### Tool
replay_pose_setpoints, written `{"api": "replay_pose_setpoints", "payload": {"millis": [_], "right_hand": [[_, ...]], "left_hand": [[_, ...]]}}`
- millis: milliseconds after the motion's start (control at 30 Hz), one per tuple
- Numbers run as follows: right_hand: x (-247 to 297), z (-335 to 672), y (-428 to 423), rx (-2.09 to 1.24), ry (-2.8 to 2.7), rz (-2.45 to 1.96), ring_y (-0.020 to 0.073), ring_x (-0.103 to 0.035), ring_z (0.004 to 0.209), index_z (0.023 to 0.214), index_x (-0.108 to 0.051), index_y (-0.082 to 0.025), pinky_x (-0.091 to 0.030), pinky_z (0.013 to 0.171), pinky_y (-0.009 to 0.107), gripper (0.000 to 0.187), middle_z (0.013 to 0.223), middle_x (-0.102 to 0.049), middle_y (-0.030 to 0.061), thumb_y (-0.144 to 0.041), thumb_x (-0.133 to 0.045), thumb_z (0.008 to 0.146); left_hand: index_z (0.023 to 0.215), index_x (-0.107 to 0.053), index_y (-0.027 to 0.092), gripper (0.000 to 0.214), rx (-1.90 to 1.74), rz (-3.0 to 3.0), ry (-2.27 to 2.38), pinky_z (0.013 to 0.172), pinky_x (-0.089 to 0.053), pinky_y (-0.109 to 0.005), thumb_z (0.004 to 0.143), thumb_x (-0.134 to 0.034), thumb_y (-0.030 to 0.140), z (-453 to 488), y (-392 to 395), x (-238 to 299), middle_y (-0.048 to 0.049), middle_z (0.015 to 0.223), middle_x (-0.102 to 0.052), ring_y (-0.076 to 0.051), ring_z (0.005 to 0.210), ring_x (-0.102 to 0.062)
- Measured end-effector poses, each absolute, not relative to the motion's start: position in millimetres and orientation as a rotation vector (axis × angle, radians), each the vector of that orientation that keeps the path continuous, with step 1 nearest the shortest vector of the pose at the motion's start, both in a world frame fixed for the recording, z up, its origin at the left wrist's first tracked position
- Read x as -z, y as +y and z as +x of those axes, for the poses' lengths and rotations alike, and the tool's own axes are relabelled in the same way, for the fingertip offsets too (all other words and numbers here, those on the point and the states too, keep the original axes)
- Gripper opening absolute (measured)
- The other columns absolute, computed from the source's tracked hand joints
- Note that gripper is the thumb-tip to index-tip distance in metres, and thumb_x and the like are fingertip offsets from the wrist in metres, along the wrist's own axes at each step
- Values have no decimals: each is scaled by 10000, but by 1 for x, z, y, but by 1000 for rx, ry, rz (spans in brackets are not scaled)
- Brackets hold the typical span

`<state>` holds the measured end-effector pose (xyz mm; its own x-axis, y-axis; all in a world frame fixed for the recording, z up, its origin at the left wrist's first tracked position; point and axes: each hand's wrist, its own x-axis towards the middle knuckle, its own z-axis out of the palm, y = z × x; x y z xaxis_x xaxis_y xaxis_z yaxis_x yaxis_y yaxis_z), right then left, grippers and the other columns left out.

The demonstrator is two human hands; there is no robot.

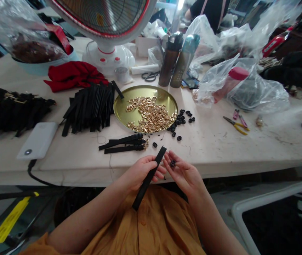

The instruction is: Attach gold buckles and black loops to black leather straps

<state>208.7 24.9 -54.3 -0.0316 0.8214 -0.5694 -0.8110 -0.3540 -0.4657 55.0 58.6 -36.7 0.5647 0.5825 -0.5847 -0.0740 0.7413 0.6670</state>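
Observation:
My left hand (140, 173) is closed around a black strap (148, 179) that runs slanted from the table edge down over my lap. My right hand (184, 173) pinches a small black loop (172, 163) close to the strap's upper end. Just beyond my hands, a few finished straps with gold buckles (125, 143) lie on the white table (220, 141). A gold round tray (166, 99) holds several gold buckles (151, 115). Loose black loops (181, 118) are scattered to its right.
A pile of black straps (89, 108) lies left of the tray, with buckled straps (7, 109) further left and a white power bank (38, 140) in front. Behind stand a fan (108, 53), red cloth (72, 76), two bottles (178, 58), plastic bags (246, 85) and pliers (237, 124). Another person (209, 10) sits across the table.

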Motion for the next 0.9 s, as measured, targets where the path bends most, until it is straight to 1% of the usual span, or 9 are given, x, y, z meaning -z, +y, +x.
{"api": "replay_pose_setpoints", "payload": {"millis": [67, 133, 333, 533, 633, 733, 800, 900], "right_hand": [[53, 208, 20, -1675, -77, -950, 117, -584, 977, 892, -609, -170, -444, 918, 252, 430, 958, -653, 31, 43, -427, 565], [54, 206, 17, -1651, -104, -968, 116, -587, 973, 914, -603, -175, -451, 900, 236, 440, 975, -654, 28, 48, -455, 565], [55, 199, 12, -1570, -193, -1019, 131, -599, 948, 951, -595, -186, -488, 808, 214, 324, 1007, -653, 39, -60, -561, 655], [57, 197, 11, -1550, -239, -1095, 112, -636, 775, 983, -589, -199, -510, 636, 194, 278, 983, -658, 46, -169, -606, 707], [61, 198, 9, -1537, -261, -1107, 119, -633, 778, 979, -597, -197, -506, 674, 218, 277, 970, -659, 46, -196, -621, 704], [62, 198, 8, -1524, -282, -1101, 130, -629, 796, 978, -604, -200, -499, 717, 248, 273, 964, -660, 43, -219, -624, 706], [62, 197, 7, -1529, -294, -1099, 131, -626, 798, 985, -604, -205, -497, 708, 247, 274, 956, -663, 43, -231, -621, 713], [63, 198, 7, -1529, -314, -1110, 124, -619, 791, 997, -604, -211, -493, 701, 240, 280, 941, -665, 38, -252, -619, 720]], "left_hand": [[893, -531, 138, 145, -403, 638, 882, 457, -421, -141, 775, -463, 187, 54, 57, 36, -51, 749, -634, -63, 524, -571], [906, -532, 140, 155, -390, 646, 887, 457, -420, -135, 779, -453, 181, 53, 56, 34, -46, 741, -633, -59, 520, -568], [918, -522, 135, 164, -377, 671, 918, 442, -410, -132, 769, -458, 166, 50, 53, 33, -47, 719, -629, -65, 512, -566], [958, -550, 132, 207, -385, 654, 885, 441, -415, -133, 781, -456, 181, 46, 51, 39, -49, 726, -622, -70, 527, -574], [993, -573, 130, 243, -381, 607, 846, 469, -435, -141, 778, -479, 192, 45, 50, 36, -74, 782, -633, -88, 591, -597], [1009, -590, 130, 266, -375, 540, 799, 547, -474, -166, 761, -506, 172, 45, 50, 31, -107, 895, -638, -127, 725, -618], [1009, -596, 126, 270, -367, 506, 769, 606, -493, -192, 756, -503, 146, 44, 51, 28, -123, 967, -629, -150, 801, -617], [1014, -596, 124, 280, -365, 473, 740, 653, -505, -219, 757, -485, 119, 43, 51, 28, -131, 1011, -620, -158, 837, -612]]}}
